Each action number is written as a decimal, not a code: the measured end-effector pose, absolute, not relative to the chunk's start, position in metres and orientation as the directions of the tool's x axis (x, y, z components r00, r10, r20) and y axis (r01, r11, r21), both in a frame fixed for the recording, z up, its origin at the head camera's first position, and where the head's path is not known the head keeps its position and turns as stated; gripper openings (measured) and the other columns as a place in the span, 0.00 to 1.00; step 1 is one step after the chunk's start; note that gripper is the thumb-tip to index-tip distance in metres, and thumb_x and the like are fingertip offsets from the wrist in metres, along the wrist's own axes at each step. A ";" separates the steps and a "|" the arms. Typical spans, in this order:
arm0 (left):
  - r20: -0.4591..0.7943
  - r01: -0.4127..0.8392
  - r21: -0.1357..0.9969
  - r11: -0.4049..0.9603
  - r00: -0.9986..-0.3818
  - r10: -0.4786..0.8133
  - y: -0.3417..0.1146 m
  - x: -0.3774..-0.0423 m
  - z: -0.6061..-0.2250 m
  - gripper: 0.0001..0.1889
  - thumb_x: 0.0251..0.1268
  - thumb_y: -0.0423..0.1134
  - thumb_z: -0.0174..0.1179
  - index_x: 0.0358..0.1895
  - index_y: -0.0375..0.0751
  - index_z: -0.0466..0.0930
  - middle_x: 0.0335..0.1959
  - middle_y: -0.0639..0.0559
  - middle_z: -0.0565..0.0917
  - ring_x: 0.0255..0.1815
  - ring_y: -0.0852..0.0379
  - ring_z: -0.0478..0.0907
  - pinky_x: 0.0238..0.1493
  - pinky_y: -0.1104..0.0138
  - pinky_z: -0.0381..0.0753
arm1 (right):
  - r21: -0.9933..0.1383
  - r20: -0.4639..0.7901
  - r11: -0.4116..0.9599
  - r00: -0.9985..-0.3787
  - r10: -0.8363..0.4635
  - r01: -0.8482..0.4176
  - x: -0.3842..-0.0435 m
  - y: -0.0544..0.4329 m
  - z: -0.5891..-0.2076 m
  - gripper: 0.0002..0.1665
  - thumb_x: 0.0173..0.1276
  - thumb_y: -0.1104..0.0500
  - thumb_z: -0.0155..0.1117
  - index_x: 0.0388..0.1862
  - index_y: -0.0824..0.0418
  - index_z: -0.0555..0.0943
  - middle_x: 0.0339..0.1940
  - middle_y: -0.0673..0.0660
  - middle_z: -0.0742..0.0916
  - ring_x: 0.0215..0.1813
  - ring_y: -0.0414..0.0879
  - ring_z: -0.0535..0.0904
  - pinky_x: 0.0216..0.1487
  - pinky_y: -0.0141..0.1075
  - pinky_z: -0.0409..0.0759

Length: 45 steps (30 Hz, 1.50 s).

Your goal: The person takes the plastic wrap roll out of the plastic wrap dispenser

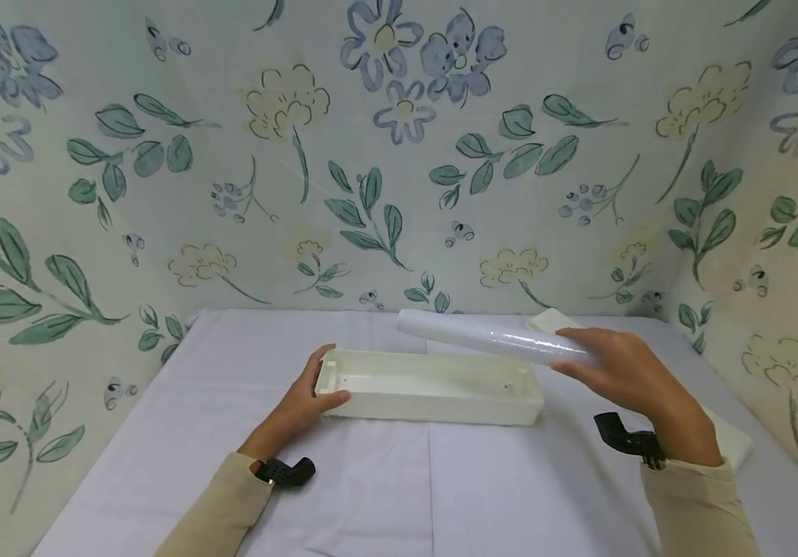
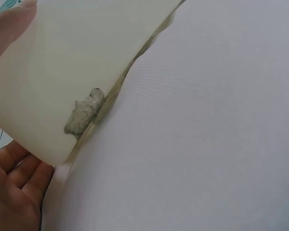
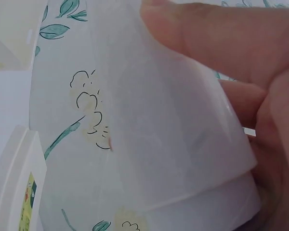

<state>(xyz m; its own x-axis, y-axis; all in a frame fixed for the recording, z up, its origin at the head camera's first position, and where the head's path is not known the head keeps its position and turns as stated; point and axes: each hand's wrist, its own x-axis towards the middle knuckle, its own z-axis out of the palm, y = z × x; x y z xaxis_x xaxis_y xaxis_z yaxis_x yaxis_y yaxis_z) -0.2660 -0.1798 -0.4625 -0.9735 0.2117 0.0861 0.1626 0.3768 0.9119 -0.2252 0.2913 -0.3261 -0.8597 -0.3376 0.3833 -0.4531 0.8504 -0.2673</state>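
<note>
A long, cream plastic box (image 1: 434, 408) with an open top lies across the middle of the table. My left hand (image 1: 307, 393) grips its left end, the thumb on the front wall and the fingers round the end. In the left wrist view a grey, scuffed patch (image 2: 85, 113) marks the lower edge of the box. My right hand (image 1: 618, 371) holds the right end of a shiny whitish roll of plastic film (image 1: 482, 336). The roll is tilted, its left end higher, above and behind the box. In the right wrist view the thumb lies over the roll's loose-edged wrap.
A pale flat piece (image 1: 550, 319) lies behind the roll, and another pale piece (image 1: 729, 439) is partly hidden by my right forearm. The right wrist view has a white object with a coloured label (image 3: 26, 202). Floral cloth (image 1: 399, 193) hangs behind the white-covered table (image 1: 232, 348).
</note>
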 end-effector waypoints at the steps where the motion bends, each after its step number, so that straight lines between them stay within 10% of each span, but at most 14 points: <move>1: 0.083 0.158 0.913 0.377 -0.975 0.208 -0.179 -0.266 -0.463 0.48 0.57 0.47 0.69 0.75 0.61 0.45 0.73 0.44 0.61 0.69 0.44 0.64 0.66 0.44 0.61 | -0.268 0.382 0.852 -0.862 -0.335 -0.450 -0.225 0.292 -0.326 0.33 0.60 0.47 0.71 0.59 0.65 0.78 0.48 0.65 0.85 0.38 0.54 0.78 0.35 0.45 0.77; 45: 0.090 0.170 0.919 0.356 -0.969 0.230 -0.177 -0.253 -0.448 0.47 0.59 0.45 0.67 0.76 0.56 0.44 0.72 0.44 0.61 0.67 0.45 0.64 0.65 0.45 0.62 | -0.249 0.323 0.915 -0.918 -0.229 -0.316 -0.239 0.310 -0.344 0.36 0.57 0.52 0.74 0.60 0.71 0.76 0.47 0.71 0.83 0.37 0.57 0.76 0.36 0.52 0.75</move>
